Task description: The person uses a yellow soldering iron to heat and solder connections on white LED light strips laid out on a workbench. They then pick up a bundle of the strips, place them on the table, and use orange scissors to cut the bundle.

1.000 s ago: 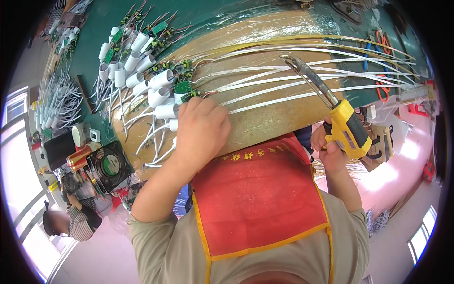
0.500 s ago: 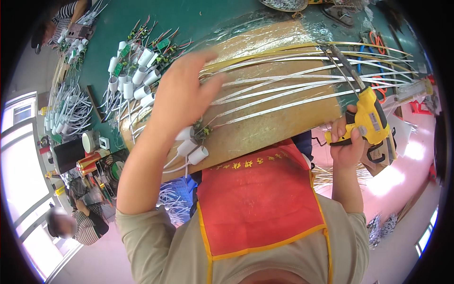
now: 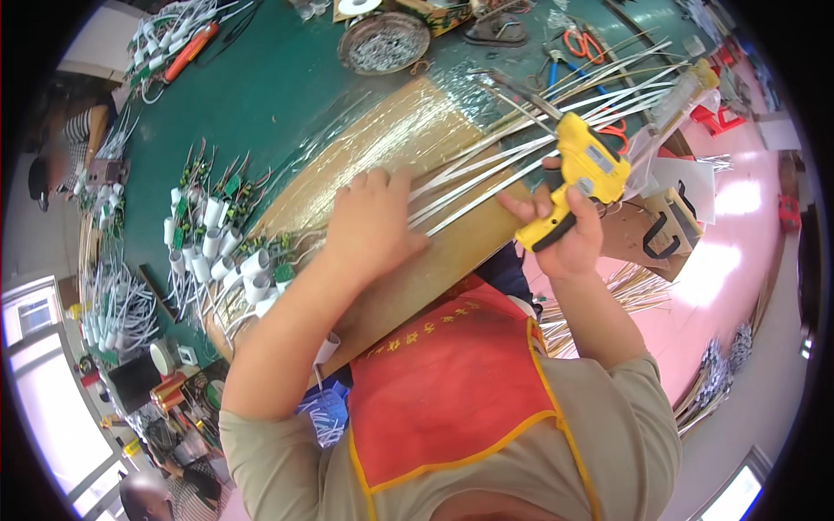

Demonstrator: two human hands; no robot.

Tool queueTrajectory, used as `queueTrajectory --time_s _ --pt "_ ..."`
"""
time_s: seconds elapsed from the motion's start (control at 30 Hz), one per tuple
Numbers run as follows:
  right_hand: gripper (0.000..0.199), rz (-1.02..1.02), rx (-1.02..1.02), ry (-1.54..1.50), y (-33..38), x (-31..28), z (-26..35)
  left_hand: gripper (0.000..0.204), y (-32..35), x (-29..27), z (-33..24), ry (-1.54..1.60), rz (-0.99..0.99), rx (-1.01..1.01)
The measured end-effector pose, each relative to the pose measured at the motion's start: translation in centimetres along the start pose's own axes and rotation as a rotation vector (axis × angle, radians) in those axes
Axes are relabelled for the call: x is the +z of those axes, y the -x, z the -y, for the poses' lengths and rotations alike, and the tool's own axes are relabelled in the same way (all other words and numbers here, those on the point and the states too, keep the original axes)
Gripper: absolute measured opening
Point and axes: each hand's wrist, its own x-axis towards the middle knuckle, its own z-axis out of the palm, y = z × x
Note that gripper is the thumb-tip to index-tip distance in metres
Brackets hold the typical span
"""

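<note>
My left hand (image 3: 373, 219) lies across a bundle of thin white and yellowish strips (image 3: 469, 187), its fingers bent over them and its thumb on the near side; the fingertips are partly hidden. In my right hand (image 3: 569, 230) is a yellow soldering gun (image 3: 593, 163) with a black grip, its metal tip pointing to the far left above the strips. The strips run over a brown board (image 3: 434, 269). Left of my left hand are several white cylindrical caps (image 3: 256, 262) with small green circuit boards (image 3: 233, 184) and wires.
A round dish of metal bits (image 3: 383, 43) stands at the far side of the green table (image 3: 278, 78). Orange-handled scissors (image 3: 584, 45) and blue-handled pliers (image 3: 556, 74) lie at the far right. Other people sit at the left. A cardboard box (image 3: 647, 227) stands at the right.
My left hand has come down onto the strips from above them. The soldering gun has moved left in my right hand. The whole view has turned and shifted.
</note>
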Motion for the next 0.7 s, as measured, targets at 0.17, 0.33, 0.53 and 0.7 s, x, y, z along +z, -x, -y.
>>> queueTrajectory --time_s 0.17,0.33,0.53,0.7 --pt "0.046 0.051 -0.012 0.005 -1.3 0.2 -1.1 0.049 0.3 1.9 -0.5 0.019 -0.008 0.027" --pt "0.046 0.093 0.003 -0.002 -2.2 0.2 -1.8 0.027 -0.6 3.4 -0.5 0.062 -0.069 -0.041" --pt "0.046 0.102 -0.015 0.030 -2.2 0.1 -2.1 0.020 -1.3 3.8 -0.2 0.052 -0.101 0.012" --pt "0.048 0.086 -0.002 0.059 -0.9 -0.8 -0.1 0.015 -1.3 3.7 0.0 -0.017 -0.162 0.057"
